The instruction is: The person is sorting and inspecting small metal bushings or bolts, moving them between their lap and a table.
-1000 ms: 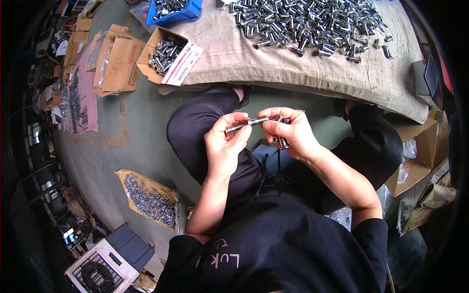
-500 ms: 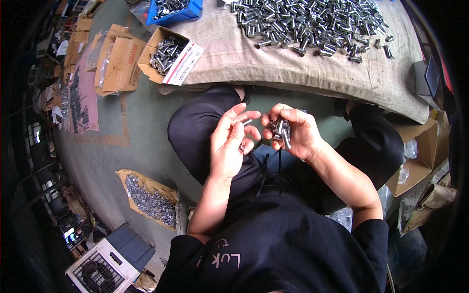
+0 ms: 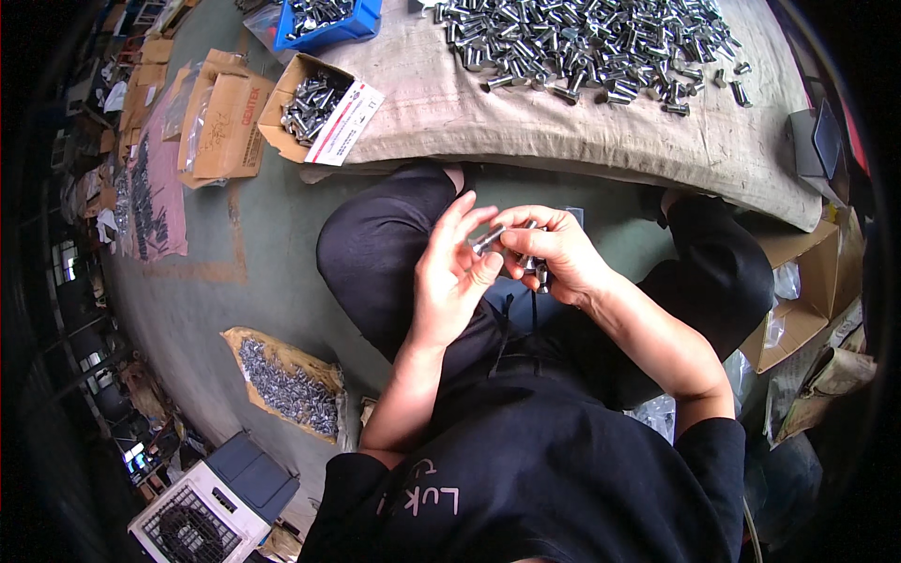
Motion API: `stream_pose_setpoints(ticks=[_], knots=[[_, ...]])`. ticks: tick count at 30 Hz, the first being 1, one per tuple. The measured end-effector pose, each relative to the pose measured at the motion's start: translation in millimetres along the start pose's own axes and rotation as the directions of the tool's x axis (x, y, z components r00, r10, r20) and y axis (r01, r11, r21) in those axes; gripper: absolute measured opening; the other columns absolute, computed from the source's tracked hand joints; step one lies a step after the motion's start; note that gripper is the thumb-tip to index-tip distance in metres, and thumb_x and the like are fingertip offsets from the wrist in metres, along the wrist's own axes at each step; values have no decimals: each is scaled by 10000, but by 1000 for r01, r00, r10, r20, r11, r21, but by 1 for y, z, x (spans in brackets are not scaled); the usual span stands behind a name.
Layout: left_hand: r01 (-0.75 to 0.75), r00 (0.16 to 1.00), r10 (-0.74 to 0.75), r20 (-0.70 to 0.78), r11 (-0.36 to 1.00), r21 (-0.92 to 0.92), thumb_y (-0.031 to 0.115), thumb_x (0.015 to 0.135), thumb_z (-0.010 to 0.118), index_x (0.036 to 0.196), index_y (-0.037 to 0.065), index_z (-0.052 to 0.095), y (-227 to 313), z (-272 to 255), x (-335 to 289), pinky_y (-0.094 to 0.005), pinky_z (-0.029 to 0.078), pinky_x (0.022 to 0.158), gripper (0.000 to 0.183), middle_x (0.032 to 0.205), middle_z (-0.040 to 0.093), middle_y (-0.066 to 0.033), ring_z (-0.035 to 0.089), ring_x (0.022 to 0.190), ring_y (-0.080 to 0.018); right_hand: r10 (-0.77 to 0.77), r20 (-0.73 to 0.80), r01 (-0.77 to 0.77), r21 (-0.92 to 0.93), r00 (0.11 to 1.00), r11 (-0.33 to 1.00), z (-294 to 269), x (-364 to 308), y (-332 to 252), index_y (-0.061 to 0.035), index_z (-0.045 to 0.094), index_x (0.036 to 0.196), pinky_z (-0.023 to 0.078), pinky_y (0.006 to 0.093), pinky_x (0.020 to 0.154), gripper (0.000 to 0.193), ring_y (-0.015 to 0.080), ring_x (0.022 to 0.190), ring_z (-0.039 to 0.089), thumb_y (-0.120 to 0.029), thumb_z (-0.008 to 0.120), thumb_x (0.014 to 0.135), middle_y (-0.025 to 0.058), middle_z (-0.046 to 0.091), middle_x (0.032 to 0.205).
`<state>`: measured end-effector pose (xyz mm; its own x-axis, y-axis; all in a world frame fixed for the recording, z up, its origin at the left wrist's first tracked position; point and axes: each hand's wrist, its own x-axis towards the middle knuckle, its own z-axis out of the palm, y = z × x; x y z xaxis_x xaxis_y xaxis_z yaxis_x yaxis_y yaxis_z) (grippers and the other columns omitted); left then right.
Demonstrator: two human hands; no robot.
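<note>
I sit on the floor with both hands raised above my lap. My right hand grips a small bunch of silver metal bolts; one bolt sticks out toward the left. My left hand has its fingers spread and touches that bolt's end with thumb and fingertips. Ahead of my knees lies a burlap cloth covered with several loose silver bolts.
An open cardboard box of bolts and a blue tray of bolts stand at the upper left. A brown sack of small metal parts lies at my left. More cardboard boxes sit at right; a fan heater stands at lower left.
A second ago both hands held a long bolt stretched between them. Since then the hands came together, the left hand's fingers spread, and the bolts are now bunched in the right hand.
</note>
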<state>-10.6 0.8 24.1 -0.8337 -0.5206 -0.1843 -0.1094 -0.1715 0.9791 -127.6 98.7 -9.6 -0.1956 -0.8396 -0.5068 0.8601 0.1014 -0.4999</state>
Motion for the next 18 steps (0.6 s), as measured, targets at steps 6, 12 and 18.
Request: stream_pose_setpoints(ticks=[6, 12, 18], knots=[[202, 969, -225, -101, 959, -198, 158, 846, 580, 978, -24, 534, -7, -15, 0, -139, 284, 412, 230, 739, 583, -35, 415, 507, -15, -145, 8, 145, -72, 989, 987, 1, -3, -1, -24, 594, 960, 378, 175, 375, 211, 69, 519, 540, -88, 631, 763, 37, 610, 731], [126, 967, -162, -195, 975, -184, 42, 807, 602, 975, -18, 545, -2, -9, 2, -133, 317, 456, 188, 754, 577, -7, 427, 557, -7, -153, -9, 151, -94, 988, 984, 1, -3, 3, -12, 595, 970, 378, 171, 382, 229, 62, 520, 540, -85, 638, 757, 32, 610, 731], [-62, 986, 76, -146, 993, 100, -58, 750, 594, 984, -16, 527, -6, -10, 1, -153, 365, 532, 247, 898, 558, -40, 461, 647, -34, -103, -42, 103, -13, 994, 995, 1, -1, 2, -8, 594, 965, 381, 177, 374, 222, 75, 518, 549, -76, 632, 757, 45, 612, 747]])
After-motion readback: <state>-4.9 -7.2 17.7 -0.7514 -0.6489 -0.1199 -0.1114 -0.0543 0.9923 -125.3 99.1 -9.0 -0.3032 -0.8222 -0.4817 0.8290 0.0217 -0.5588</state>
